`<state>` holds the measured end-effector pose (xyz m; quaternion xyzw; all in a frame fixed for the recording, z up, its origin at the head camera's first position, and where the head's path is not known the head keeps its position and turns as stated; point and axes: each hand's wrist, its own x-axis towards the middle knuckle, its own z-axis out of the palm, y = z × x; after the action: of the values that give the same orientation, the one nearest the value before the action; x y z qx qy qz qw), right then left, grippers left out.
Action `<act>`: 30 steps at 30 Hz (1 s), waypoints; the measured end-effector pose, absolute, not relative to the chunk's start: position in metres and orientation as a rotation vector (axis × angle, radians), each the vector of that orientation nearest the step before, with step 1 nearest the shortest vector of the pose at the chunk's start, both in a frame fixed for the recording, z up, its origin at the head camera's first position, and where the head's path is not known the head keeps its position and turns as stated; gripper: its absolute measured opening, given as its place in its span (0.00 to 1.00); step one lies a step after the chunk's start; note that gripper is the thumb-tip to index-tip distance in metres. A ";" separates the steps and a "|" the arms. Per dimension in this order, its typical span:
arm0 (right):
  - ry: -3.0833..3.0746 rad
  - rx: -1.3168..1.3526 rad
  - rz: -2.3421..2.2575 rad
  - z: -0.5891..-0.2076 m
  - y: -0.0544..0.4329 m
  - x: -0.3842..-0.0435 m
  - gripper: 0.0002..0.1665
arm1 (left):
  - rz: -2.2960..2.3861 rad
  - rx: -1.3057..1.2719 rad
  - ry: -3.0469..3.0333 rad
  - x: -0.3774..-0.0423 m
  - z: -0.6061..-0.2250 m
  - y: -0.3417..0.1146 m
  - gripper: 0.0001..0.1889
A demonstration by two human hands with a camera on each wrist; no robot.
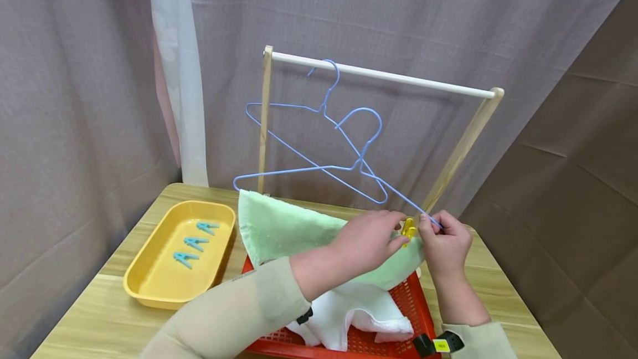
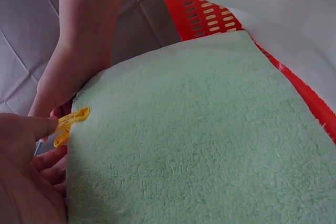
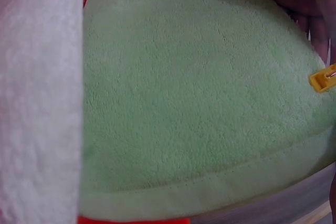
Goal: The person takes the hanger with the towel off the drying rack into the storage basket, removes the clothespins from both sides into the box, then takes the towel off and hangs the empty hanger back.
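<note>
A light green towel hangs along the bottom of a blue clothes hanger, above a red basket. My left hand reaches across the towel. Its thumb and fingers pinch a yellow clothespin at the towel's upper edge. The left wrist view shows the clothespin at that edge, the thumb against it. My right hand grips the hanger's right end beside the towel's corner; part of its grip is hidden. In the right wrist view the towel fills most of the picture, the clothespin at the right.
A second blue hanger hangs from the white bar of a wooden rack. On the left, a yellow tray holds three teal clothespins. White cloth lies in the red basket. Curtains stand behind the table.
</note>
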<state>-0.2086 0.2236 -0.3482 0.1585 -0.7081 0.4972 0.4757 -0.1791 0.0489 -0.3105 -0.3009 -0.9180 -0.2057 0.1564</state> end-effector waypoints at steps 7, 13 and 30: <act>-1.738 0.395 1.197 -0.350 0.226 -0.210 0.20 | -0.692 -0.856 -2.631 -0.179 -0.309 0.052 0.18; -1.747 0.381 1.206 -0.347 0.222 -0.205 0.19 | -0.711 -0.874 -2.602 -0.178 -0.310 0.055 0.17; -1.735 0.370 1.218 -0.348 0.226 -0.207 0.20 | -0.813 -0.866 -2.540 -0.177 -0.311 0.057 0.14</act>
<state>-0.2072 0.2260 -0.3480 0.1514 -0.7095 0.4982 0.4748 -0.1775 0.0571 -0.3110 -0.3043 -0.8931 -0.2857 0.1680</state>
